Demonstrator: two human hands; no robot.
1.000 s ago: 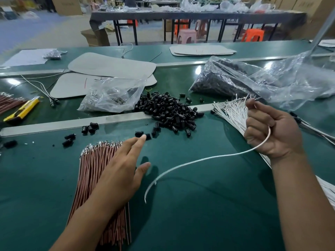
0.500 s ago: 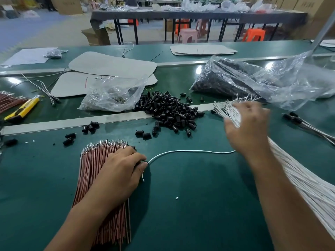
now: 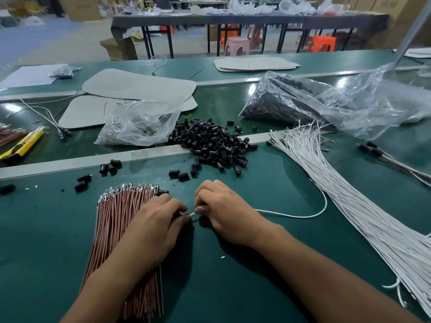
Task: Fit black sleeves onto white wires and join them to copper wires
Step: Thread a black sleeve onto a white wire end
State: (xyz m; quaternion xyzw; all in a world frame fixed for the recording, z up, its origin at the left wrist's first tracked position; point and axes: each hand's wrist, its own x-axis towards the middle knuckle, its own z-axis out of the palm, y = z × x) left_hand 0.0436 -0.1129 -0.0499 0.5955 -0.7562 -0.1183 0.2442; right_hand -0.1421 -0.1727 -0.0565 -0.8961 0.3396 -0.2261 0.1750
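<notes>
Currently both hands meet at the near middle of the green table (image 3: 233,287), fingertips almost touching. The right hand (image 3: 224,213) has its fingers curled, thumb and forefinger pinching the end of a single white wire (image 3: 291,216), whose short bare tip pokes out toward the left. The rest of that wire trails right along the tabletop in a loop that curves up toward the bundle of white wires (image 3: 349,201) fanned out along the right side. The left hand (image 3: 149,227) lies over the top of the bundle of copper wires (image 3: 112,229), its thumb and forefinger closed on a small dark piece, by its look a black sleeve (image 3: 185,216), held right at the wire's tip; whether the tip has entered it I cannot tell. Beyond the hands, a pile of black sleeves (image 3: 210,141) spills across a metal strip (image 3: 70,163), with a few loose sleeves (image 3: 182,176) nearer. Behind it sit a small clear plastic bag (image 3: 140,123) and, to the right, a large clear bag (image 3: 326,106) of dark parts. A yellow utility knife (image 3: 21,146) lies at the far left.
</notes>
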